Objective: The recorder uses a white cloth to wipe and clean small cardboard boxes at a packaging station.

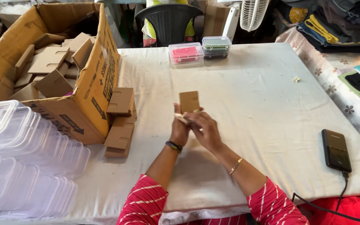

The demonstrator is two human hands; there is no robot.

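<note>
at the middle of the surface (251,83), covered in a pale cloth, you have both hands raised together over one small brown cardboard piece (189,101), which stands upright above your fingers. your left hand (180,127) is curled narrow around its lower edge from the left; your right hand (203,129) is likewise closed in, fingers bent against the same lower part, where a paler folded bit shows between the two hands. whether that bit is a flap of the piece or a separate slip, i cannot tell.

progress, as judged from how things lie: a large cardboard box (92,83) at your left holds many loose brown cardboard shapes, and a stack of similar pieces (120,125) leans against its side, just beside your left forearm. stacks of clear plastic lids or trays (21,158) sit at the near left corner. at the far edge, two small clear containers, one with red contents (186,54) and one with green (216,45), stand touching side by side. these two look finished; the bulk of cardboard and clear plastic appears still unprocessed, so you seem early in the run.

a dark phone on a cable (336,150) lies well apart at your right.
</note>
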